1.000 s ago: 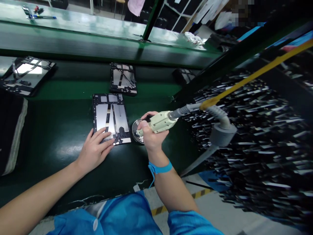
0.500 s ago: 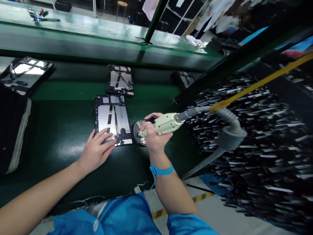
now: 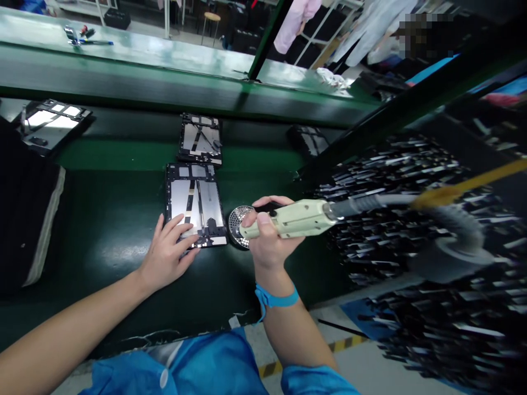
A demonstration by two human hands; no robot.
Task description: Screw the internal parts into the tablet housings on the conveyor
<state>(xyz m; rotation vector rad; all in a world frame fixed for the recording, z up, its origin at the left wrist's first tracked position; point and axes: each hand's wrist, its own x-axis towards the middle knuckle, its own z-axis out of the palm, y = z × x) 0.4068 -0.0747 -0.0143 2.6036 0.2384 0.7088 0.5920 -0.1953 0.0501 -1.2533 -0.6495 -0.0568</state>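
An opened tablet chassis [image 3: 196, 202] with a silver inner plate lies on the dark green conveyor belt [image 3: 102, 219] in front of me. My left hand [image 3: 168, 253] rests flat on its near left corner, fingers spread. My right hand [image 3: 267, 236] is wrapped around a pale green electric screwdriver [image 3: 298, 218], whose hose and yellow cord lead off to the right. The tool's tip is over a round perforated metal screw dish [image 3: 239, 220] just right of the tablet. A blue strap circles my right wrist.
A second open tablet [image 3: 200, 139] lies further up the belt, a third [image 3: 53, 118] at far left, and a fourth [image 3: 308, 138] at the right edge. A dark rack full of parts [image 3: 432, 219] fills the right side. Tools [image 3: 82, 35] lie on the far green shelf.
The view has shifted slightly. The screwdriver now lies more level, with the hose swung out to the right. My left hand stays on the tablet.
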